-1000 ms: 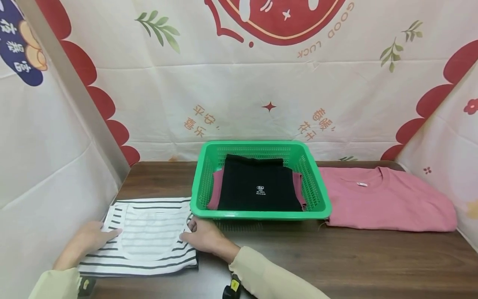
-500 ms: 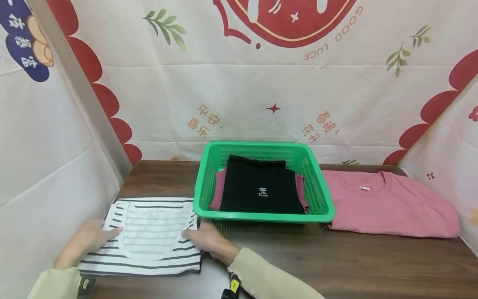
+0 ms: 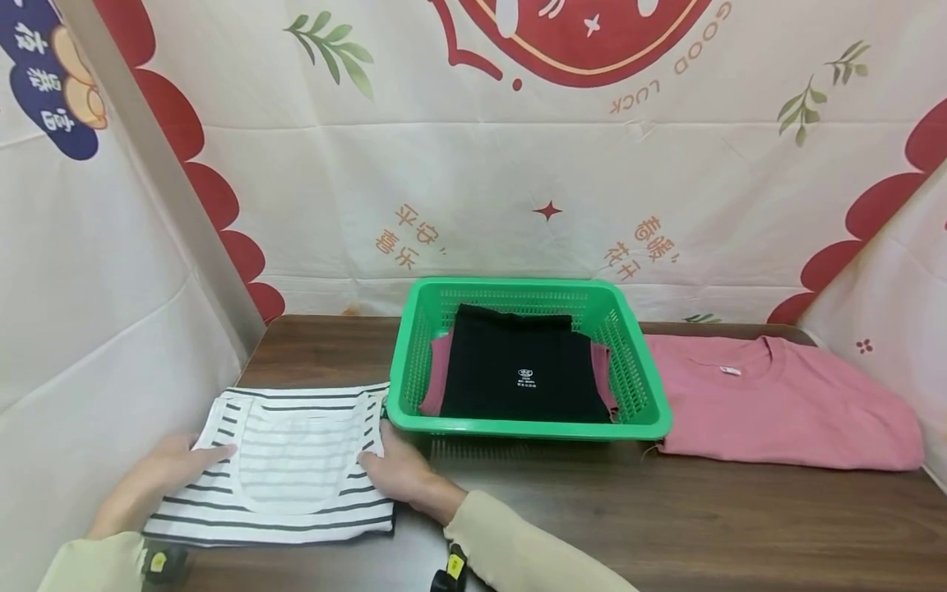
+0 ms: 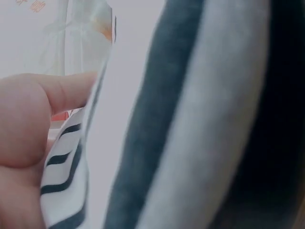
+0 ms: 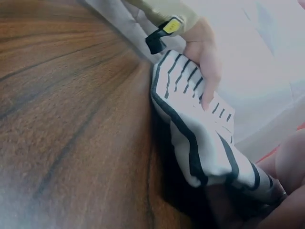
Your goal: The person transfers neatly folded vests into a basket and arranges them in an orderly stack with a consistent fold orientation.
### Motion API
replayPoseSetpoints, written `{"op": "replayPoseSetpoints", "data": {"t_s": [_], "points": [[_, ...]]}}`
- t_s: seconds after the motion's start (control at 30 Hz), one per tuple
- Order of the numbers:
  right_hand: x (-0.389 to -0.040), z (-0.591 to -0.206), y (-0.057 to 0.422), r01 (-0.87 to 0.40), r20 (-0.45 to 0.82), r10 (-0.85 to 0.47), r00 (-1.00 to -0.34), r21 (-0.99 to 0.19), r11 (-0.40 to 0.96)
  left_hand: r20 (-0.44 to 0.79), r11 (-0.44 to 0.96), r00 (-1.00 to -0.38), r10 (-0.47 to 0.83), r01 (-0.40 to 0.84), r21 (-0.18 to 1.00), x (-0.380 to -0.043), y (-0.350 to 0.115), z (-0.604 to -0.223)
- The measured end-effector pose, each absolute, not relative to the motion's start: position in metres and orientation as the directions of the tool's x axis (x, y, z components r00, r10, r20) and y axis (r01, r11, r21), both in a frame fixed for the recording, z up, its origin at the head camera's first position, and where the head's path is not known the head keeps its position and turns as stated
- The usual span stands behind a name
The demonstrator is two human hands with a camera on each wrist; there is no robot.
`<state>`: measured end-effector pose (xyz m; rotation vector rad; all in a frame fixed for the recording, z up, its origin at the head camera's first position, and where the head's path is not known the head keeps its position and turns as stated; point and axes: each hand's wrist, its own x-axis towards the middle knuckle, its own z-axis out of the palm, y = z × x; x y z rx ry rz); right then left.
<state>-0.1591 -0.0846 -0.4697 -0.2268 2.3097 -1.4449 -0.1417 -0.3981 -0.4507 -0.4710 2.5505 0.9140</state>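
A folded white T-shirt with black stripes point(image 3: 296, 460) lies flat between my two hands at the left of the table. My left hand point(image 3: 166, 473) grips its left edge, the thumb on top and the other fingers hidden underneath. On the opposite edge, my right hand point(image 3: 403, 464) holds the cloth the same way, thumb over the shirt beside the neckline. In the right wrist view the striped shirt point(image 5: 205, 138) bends between the hands, with dark shadow under its edge. Stripes of the shirt point(image 4: 167, 114) fill much of the left wrist view, beside the left thumb point(image 4: 71, 90).
A green plastic basket point(image 3: 528, 428) stands just right of the shirt, holding a folded black garment point(image 3: 518, 362) over a dark pink one point(image 3: 438, 374). Farther right lies a folded pink T-shirt point(image 3: 777, 403). A printed cloth point(image 3: 473, 164) hangs behind the wooden table point(image 3: 592, 510).
Both hands and the striped T-shirt have shifted slightly left, away from the basket. The right fingers have settled at the shirt's edge, where the cloth was curled up earlier. The head view has turned slightly.
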Motion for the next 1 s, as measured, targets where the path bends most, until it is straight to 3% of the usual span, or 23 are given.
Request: {"op": "replayPoseSetpoints", "data": {"t_s": [0.4,0.63,1.0], "points": [[-0.154,-0.462,-0.089,-0.091,-0.185,-0.419,-0.889,-0.825,0.558,-0.399,0.798,-0.91,-0.117,-0.325,0.507,-0.144,-0.391,-0.456],[-0.155,-0.46,-0.089,-0.077,-0.216,-0.427,-0.878,-0.817,0.572,-0.408,0.808,-0.905,-0.122,-0.329,0.488,-0.143,-0.387,-0.45],[-0.15,-0.456,-0.091,-0.222,-0.104,-0.498,-0.861,-0.804,0.552,-0.385,0.798,-0.91,-0.154,-0.345,0.495,-0.136,-0.38,-0.45]]}}
